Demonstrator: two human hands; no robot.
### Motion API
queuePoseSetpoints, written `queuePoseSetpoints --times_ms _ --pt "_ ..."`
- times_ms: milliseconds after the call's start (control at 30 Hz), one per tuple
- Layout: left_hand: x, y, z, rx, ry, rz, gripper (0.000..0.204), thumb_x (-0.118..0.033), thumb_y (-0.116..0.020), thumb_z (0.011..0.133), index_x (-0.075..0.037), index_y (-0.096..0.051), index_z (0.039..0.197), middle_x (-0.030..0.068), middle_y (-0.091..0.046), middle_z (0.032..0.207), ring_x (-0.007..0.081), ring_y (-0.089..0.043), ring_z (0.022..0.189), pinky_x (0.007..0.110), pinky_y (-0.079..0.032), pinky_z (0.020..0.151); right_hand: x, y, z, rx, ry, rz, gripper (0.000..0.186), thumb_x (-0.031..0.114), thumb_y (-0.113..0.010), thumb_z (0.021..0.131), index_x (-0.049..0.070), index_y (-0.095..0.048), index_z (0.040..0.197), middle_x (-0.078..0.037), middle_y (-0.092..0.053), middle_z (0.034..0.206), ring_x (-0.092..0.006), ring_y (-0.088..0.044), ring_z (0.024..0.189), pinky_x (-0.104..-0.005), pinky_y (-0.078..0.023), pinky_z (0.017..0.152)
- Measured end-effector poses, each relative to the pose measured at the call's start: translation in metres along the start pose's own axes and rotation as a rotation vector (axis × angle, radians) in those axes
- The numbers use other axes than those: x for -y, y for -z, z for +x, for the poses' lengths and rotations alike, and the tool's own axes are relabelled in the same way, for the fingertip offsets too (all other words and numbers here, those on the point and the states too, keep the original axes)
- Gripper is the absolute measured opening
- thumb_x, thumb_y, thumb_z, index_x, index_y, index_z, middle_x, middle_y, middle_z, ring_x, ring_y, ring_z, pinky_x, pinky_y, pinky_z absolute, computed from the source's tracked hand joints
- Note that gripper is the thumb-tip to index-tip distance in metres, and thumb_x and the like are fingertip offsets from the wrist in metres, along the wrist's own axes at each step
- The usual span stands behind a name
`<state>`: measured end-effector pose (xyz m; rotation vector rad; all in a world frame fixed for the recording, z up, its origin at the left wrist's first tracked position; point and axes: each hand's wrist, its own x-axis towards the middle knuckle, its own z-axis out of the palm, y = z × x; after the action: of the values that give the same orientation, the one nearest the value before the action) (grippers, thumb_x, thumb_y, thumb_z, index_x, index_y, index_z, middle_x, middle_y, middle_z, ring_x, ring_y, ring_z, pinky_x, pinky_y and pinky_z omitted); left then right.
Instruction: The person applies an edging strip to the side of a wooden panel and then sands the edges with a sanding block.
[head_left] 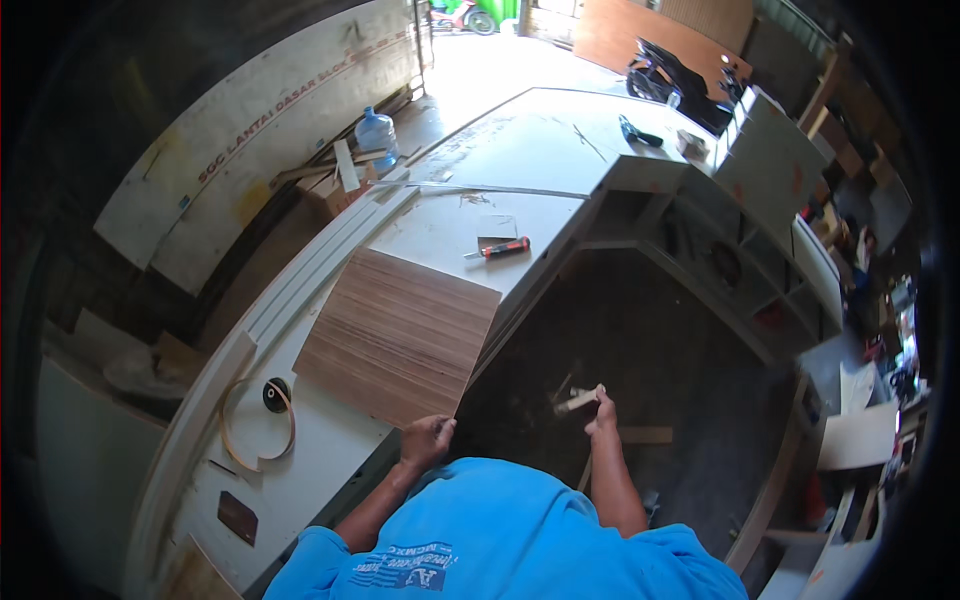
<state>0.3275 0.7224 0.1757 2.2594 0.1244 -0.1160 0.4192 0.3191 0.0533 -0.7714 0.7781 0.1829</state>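
Observation:
A brown wood-grain panel (400, 335) lies on the white worktop (440, 225), its near corner toward me. At that corner my left hand (426, 441) is closed, with its fingers curled on the panel's edge. My right hand (603, 412) is out over the dark floor, to the right of the worktop. Pinched in it is a short pale strip (577, 402), which looks like wood; its exact kind is unclear. Beyond the panel lies a red and black screwdriver (505, 248), beside a small rectangular piece (496, 228).
A coil of edge banding (228, 428) and a black round disc (275, 394) sit on the worktop's left. Farther off are a dark power tool (638, 133) and a blue water jug (376, 134). Open cabinet frames (735, 250) stand at right; a motorbike (680, 80) is parked behind.

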Motion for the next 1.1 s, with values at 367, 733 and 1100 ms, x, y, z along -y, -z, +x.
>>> queuePoseSetpoints --times_ms 367,733,1100 --pt "0.016 0.008 0.049 -0.569 0.305 0.016 0.026 -0.030 -0.067 0.094 -0.006 -0.076 0.096 0.0158 -0.072 0.086 0.0318 -0.071 0.078 0.042 -0.055 0.071 0.130 -0.224 0.161 0.333 0.106 0.089 0.026 0.029 -0.061 0.100 0.004 -0.066 0.101 -0.012 -0.070 0.099 -0.0272 -0.068 0.093 -0.0450 -0.058 0.091" --pt "0.044 -0.114 -0.001 -1.237 1.067 -0.590 0.053 -0.027 -0.062 0.099 0.011 -0.054 0.135 0.0269 -0.057 0.135 0.0337 -0.063 0.115 0.038 -0.049 0.098 0.163 -0.418 0.344 0.260 0.011 -0.166 0.034 0.026 -0.053 0.103 -0.003 -0.054 0.120 -0.023 -0.063 0.112 -0.0371 -0.066 0.101 -0.0486 -0.060 0.091" --pt "-0.029 -0.168 0.054 -1.561 1.037 -0.662 0.044 -0.013 -0.062 0.099 0.016 -0.054 0.131 0.0085 -0.067 0.101 0.0135 -0.061 0.090 0.028 -0.048 0.083 0.025 -0.335 0.226 1.199 0.336 -1.542 0.050 0.027 -0.068 0.091 -0.005 -0.062 0.129 -0.020 -0.073 0.112 -0.0323 -0.068 0.111 -0.0368 -0.052 0.097"
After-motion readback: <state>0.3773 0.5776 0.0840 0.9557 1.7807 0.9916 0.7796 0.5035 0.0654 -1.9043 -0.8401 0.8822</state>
